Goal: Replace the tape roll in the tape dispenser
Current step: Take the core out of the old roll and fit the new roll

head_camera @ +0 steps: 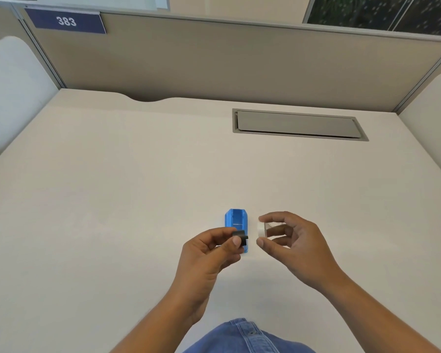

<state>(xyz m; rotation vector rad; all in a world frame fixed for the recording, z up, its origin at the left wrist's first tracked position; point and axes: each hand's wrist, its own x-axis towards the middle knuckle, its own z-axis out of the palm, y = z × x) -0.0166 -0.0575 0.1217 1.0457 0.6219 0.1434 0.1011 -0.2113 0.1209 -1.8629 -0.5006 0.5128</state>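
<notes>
left hand (209, 253): fingers pinch small black plastic spool core (240, 237);
right hand (290, 240): fingers grip white tape roll (261, 230);
tip: align core with roll bore, push straight

Count on my bench: five kinds, one or two of each.

One blue dispenser (236, 221), one white tape roll (262, 229), one black spool (240, 236), my two hands (209, 253) (297, 242), and one grey hatch (298, 124) set in the bench (112, 187).
</notes>
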